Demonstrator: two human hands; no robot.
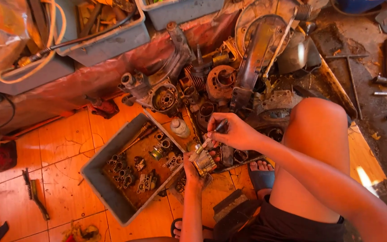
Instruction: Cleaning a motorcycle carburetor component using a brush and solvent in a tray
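Carburettor (204, 161), small and metal, sits gripped in the left hand (192, 169) just above the tiled floor (63, 143), beside the grey tray (106, 188) of small parts. The right hand (234, 133) is closed round a screwdriver (208, 140), its tip set into the top of the carburettor. The step in hand looks like turning a screw on the body. The next move probably calls for a steady left grip while the right twists, keeping the tip seated so it does not slip. Beyond lie engine parts (202, 85), a white bottle (179, 127), and a wire brush (34, 192) well apart on the left.
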